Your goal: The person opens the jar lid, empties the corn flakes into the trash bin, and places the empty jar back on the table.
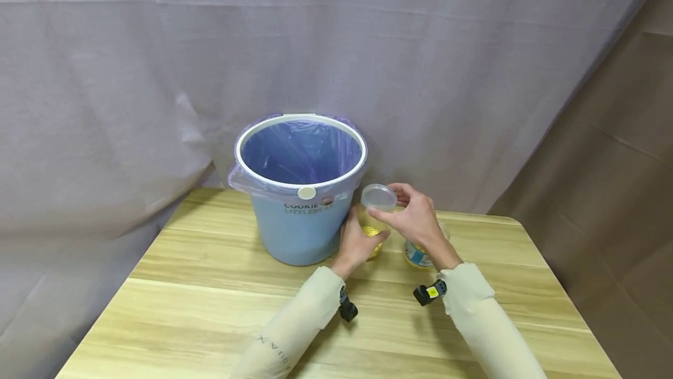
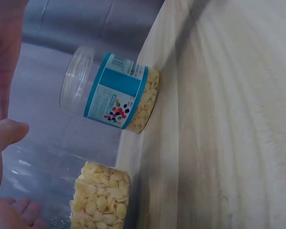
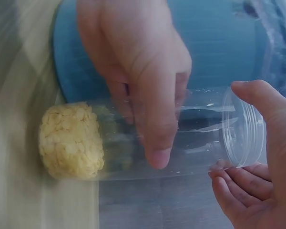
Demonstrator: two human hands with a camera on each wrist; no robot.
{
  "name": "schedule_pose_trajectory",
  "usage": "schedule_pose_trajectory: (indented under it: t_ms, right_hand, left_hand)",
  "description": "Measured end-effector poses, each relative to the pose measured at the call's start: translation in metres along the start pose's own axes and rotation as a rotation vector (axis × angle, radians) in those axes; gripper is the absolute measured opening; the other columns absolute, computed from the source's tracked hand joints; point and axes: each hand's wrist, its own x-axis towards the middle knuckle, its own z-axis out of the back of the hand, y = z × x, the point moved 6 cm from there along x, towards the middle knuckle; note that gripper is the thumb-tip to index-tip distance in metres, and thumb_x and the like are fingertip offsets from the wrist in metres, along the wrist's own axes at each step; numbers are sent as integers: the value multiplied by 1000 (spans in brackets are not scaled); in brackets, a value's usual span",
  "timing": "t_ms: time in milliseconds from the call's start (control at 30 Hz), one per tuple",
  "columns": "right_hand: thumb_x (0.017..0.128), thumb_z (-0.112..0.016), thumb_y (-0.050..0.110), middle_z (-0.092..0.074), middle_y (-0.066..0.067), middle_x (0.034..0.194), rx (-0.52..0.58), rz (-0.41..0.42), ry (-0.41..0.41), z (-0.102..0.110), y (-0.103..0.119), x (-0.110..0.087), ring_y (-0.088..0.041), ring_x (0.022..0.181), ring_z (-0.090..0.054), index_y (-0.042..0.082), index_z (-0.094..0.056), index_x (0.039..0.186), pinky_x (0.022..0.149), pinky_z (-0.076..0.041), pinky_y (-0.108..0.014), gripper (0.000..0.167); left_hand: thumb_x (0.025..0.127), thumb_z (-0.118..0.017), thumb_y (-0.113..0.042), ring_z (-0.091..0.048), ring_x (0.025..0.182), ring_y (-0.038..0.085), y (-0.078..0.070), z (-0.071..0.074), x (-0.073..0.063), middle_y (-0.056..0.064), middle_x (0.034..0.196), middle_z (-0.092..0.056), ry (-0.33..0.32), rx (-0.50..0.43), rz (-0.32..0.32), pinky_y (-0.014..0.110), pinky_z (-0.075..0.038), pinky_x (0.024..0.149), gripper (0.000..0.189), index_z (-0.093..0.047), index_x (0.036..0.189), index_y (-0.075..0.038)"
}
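Observation:
A tall clear plastic jar (image 3: 195, 138) stands on the table close beside the bucket, its bottom part filled with flat, pale yellow seed-like pieces (image 3: 71, 140). My left hand (image 1: 359, 243) grips the jar's body from the left, thumb across the near side. At the jar's mouth is a clear round lid (image 1: 378, 197). My right hand (image 1: 415, 215) pinches this lid at its rim, thumb on one side and fingers on the other. Behind the right hand stands a second clear jar (image 2: 117, 93) with a blue and white label and similar yellow pieces, partly hidden in the head view.
A blue bucket (image 1: 294, 233) with a white rim and a thin purple plastic liner stands left of the jars. Everything rests on a wood-grain table (image 1: 210, 309). Grey cloth (image 1: 447, 75) hangs along the back and right.

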Motion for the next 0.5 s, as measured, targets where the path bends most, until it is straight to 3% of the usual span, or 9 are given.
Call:
schedule_pose_trajectory:
  t_ms: [167, 367, 500]
  right_hand:
    - [77, -93, 48, -73, -15, 124, 7, 2, -1, 7, 4, -14, -36, 118, -72, 8, -64, 134, 106, -58, -50, 76]
    - [77, -95, 41, -75, -15, 121, 19, 32, -7, 8, 13, -34, -35, 115, -74, 7, -65, 133, 104, -60, -48, 72]
    - [76, -96, 40, -76, -12, 119, 26, 34, -8, 9, 19, -47, -32, 113, -75, 9, -67, 131, 102, -61, -47, 70]
  left_hand:
    - [80, -92, -29, -60, 137, 41, -8, 5, -9, 19, 143, -67, -11, 5, -37, 53, -47, 119, 77, -56, 144, -6]
    - [74, -96, -33, -74, 116, 32, -19, 21, -29, 13, 125, -78, -48, 112, -85, 46, -60, 100, 72, -66, 136, -10]
    - [69, -97, -32, -77, 105, 30, -29, 35, -42, 9, 116, -81, -58, 177, -129, 43, -63, 92, 67, -71, 129, -13]
